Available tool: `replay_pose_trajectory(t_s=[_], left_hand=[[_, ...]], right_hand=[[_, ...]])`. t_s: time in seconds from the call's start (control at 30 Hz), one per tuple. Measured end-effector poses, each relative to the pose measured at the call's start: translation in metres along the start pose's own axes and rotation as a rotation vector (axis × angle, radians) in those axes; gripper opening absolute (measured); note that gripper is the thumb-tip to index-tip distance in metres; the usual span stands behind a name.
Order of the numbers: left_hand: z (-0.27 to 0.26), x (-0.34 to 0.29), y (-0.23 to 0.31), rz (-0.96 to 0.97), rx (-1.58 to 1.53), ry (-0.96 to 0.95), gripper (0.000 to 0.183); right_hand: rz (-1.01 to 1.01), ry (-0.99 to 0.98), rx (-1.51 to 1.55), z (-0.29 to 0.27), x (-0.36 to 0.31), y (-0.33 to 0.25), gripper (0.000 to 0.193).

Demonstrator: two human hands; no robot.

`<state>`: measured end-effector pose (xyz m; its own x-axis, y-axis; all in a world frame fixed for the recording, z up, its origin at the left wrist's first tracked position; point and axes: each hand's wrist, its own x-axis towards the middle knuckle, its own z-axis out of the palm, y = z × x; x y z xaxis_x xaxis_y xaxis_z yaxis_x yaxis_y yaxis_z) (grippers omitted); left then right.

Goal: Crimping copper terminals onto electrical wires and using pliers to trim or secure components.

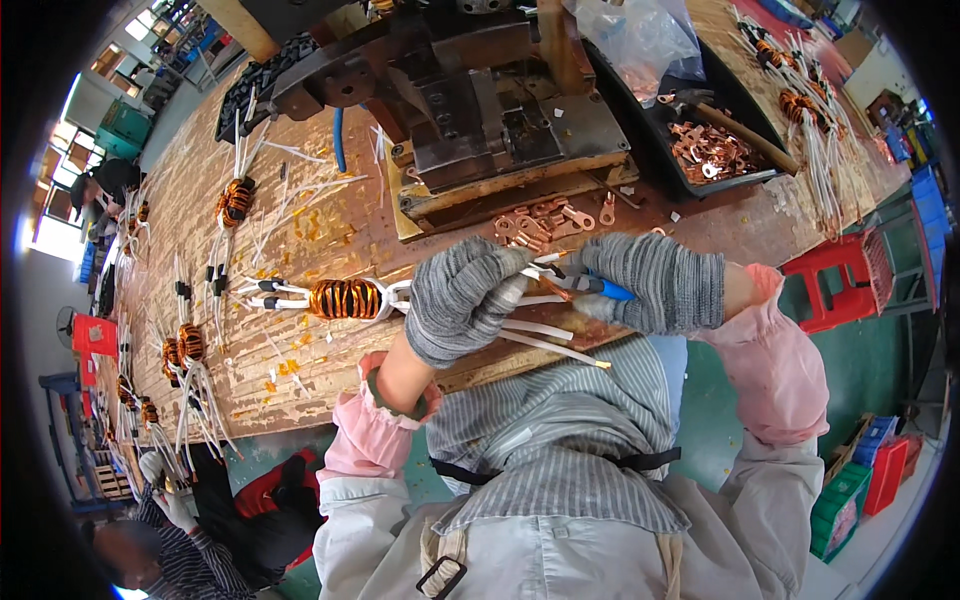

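My left hand, in a grey knitted glove, is closed on white wires that run from a copper-wound coil lying on the table. My right hand, gloved alike, grips blue-handled pliers. The pliers' jaws are close to the wires beside my left fingertips; whether they touch a wire cannot be made out. More white wire ends stick out below my hands, one with a bare copper tip. Just beyond my hands lies a loose pile of copper cable lugs.
A heavy metal press stands at the table's far middle. To its right, a black tray holds copper lugs, a hammer and a plastic bag. Other coils lie at left. Another person sits lower left; a red stool stands right.
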<state>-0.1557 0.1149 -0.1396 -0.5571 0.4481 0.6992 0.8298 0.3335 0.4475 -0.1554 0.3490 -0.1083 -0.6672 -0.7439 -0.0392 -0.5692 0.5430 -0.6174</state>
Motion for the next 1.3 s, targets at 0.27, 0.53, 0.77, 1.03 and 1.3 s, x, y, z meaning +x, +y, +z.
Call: replay_pose_trajectory(t_s=[0.27,0.53,0.77,1.03,1.3], left_hand=[[0.004,-0.002,-0.005,0.019,0.003,0.045,0.021],[0.004,-0.001,-0.006,-0.023,-0.025,0.038,0.023],[0.005,0.002,-0.001,-0.082,0.01,0.031,0.015],[0.006,0.009,0.003,-0.45,-0.241,0.059,0.012],[0.005,0.022,0.004,-0.627,-0.403,0.062,0.012]], right_hand=[[0.023,0.135,-0.025,0.008,0.009,0.001,0.023],[0.213,0.296,-0.114,0.029,0.016,0.003,0.018],[0.132,0.797,-0.093,0.027,0.016,0.013,0.015],[0.146,0.683,-0.307,0.032,0.001,0.022,0.027],[0.156,0.676,-0.447,0.026,0.004,0.004,0.034]])
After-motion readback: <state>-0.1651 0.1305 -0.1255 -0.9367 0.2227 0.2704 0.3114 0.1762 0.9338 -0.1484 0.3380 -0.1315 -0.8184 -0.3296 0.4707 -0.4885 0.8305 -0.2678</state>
